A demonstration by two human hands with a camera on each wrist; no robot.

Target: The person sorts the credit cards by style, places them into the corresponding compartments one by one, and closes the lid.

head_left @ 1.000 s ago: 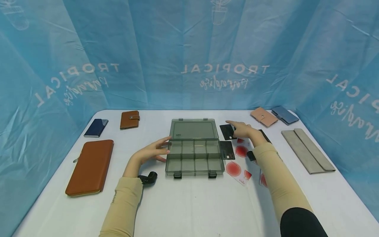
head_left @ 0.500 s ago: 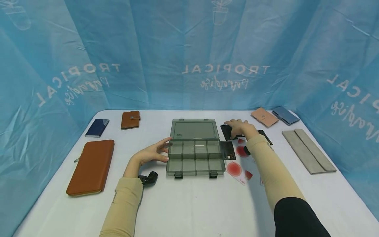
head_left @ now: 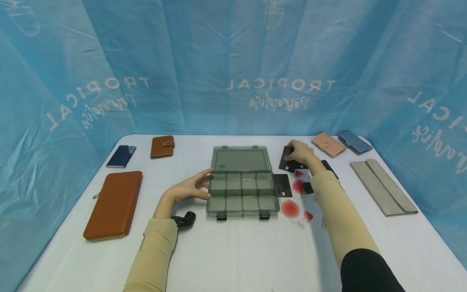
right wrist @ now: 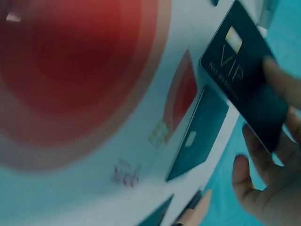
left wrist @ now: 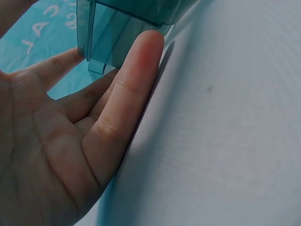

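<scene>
My right hand point(head_left: 302, 154) pinches a black VIP card point(right wrist: 235, 66) between thumb and fingers; the right wrist view has it tilted up off the table. Another dark card point(right wrist: 202, 132) lies beyond it. My left hand point(head_left: 187, 190) rests against the left side of a clear grey-green compartment box point(head_left: 242, 194), its fingers extended and touching the wall. In the left wrist view the thumb point(left wrist: 138, 70) lies along the box side. The lid point(head_left: 240, 159) is folded back behind the box. By its right edge lies a black card point(head_left: 283, 185).
White cards with red circles point(head_left: 290, 209) lie right of the box, partly under my right arm. A brown zip notebook point(head_left: 114, 205), a navy holder point(head_left: 121, 156) and a brown snap wallet point(head_left: 162, 147) are at left. Tan point(head_left: 329, 144), blue point(head_left: 354, 142) and grey point(head_left: 383, 187) wallets stand right.
My right hand has gone from hovering with outstretched fingers over the rear black card to pinching it. The card has shifted slightly right. My left hand stays at the box, its fingers slightly rearranged.
</scene>
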